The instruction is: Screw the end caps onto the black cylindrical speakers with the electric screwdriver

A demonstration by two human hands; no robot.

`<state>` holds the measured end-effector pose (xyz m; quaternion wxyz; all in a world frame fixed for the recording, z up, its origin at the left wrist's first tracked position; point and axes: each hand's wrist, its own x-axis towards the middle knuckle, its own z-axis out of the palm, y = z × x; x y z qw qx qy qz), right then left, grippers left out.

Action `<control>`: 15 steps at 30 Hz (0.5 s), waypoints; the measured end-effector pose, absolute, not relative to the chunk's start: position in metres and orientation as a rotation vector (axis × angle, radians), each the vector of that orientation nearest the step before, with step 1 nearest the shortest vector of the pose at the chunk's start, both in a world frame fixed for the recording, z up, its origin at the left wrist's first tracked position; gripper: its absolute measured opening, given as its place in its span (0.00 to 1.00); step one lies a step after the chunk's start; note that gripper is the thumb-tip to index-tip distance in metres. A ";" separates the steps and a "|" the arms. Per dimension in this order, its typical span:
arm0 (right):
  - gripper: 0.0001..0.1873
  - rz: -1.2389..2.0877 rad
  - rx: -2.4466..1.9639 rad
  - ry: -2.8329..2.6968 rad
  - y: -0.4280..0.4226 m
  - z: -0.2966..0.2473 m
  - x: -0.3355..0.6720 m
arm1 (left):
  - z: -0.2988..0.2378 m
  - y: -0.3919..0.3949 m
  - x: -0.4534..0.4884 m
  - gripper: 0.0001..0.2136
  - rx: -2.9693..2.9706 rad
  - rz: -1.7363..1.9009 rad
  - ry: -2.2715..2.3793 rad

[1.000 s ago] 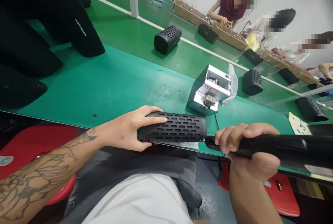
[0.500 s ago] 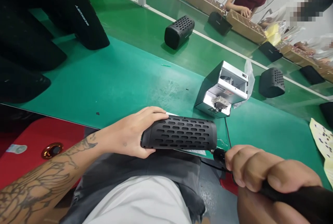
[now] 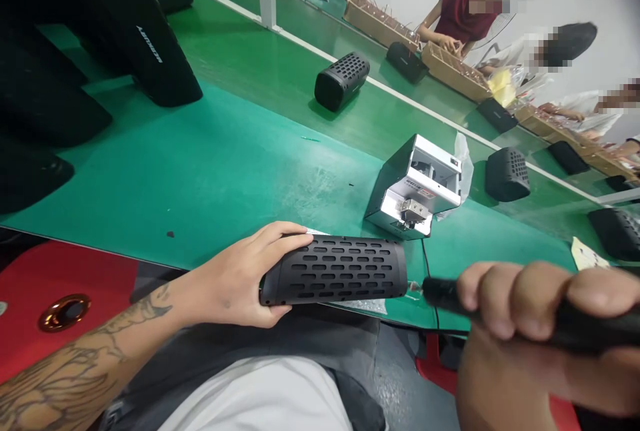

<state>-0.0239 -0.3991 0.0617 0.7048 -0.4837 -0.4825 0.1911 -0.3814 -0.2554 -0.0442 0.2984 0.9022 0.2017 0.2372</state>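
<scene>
My left hand (image 3: 235, 274) is closed around the left end of a black speaker housing (image 3: 350, 271) with a slotted grille, lying at the table's near edge. My right hand (image 3: 535, 311) grips a black electric screwdriver (image 3: 445, 295), held nearly level and pointing left. Its tip is close to the housing's right end; whether they touch I cannot tell. Just beyond the housing stands a silver-and-black screw feeder (image 3: 415, 187).
More black speakers stand at the far left (image 3: 165, 71) and on the green belt (image 3: 343, 81), one behind the feeder (image 3: 507, 174). Across the belt, people sit by cardboard trays (image 3: 455, 71) of wired parts. A red stool (image 3: 30, 297) is at lower left.
The screwdriver tip has moved from the housing's lower right corner to a little right of its end face. My left hand keeps its hold. The whole view has shifted slightly.
</scene>
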 end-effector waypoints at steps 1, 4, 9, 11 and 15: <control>0.35 0.342 -1.064 -1.089 -0.378 0.064 -0.016 | -0.045 -0.257 -0.381 0.52 2.396 0.650 0.542; 0.33 0.208 -1.023 -1.096 -0.317 0.065 0.009 | -0.051 -0.265 -0.378 0.52 2.380 0.696 0.578; 0.26 0.162 -0.910 -1.120 -0.289 0.063 0.017 | -0.078 -0.280 -0.375 0.52 2.297 0.855 0.618; 0.21 0.150 -0.894 -1.131 -0.295 0.064 0.014 | -0.091 -0.284 -0.377 0.52 2.243 0.891 0.626; 0.23 0.128 -0.902 -1.123 -0.299 0.065 0.013 | -0.108 -0.284 -0.384 0.47 2.118 1.021 0.602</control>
